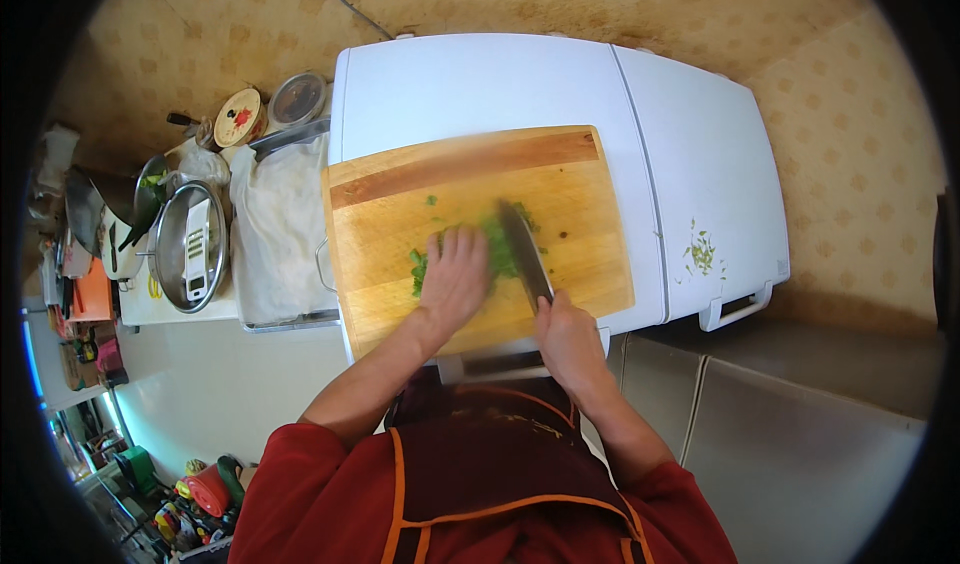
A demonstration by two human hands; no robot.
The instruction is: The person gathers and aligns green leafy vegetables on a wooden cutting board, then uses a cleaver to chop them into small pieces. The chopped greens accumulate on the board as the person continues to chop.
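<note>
A wooden cutting board (465,166) lies on the lid of a white chest freezer (480,76). My left hand (457,275) presses down on a bunch of green leafy herbs (418,273), fingers bent over it; leaves show at its left side. In my right hand (566,339) is the handle of a kitchen knife (521,245). Its dark blade stands just right of the left hand, among blurred chopped greens (502,253). A few small green bits lie loose on the board, near the blade and farther back. The stalks under my left hand are hidden.
Pale green scraps (701,253) are scattered on the freezer's right lid. To the left, a cloth-covered metal tray (281,226) adjoins the board. Beyond it sits a steel bowl (214,279) with a white slicer (196,245) across it. A lidded enamel pot (238,118) stands behind.
</note>
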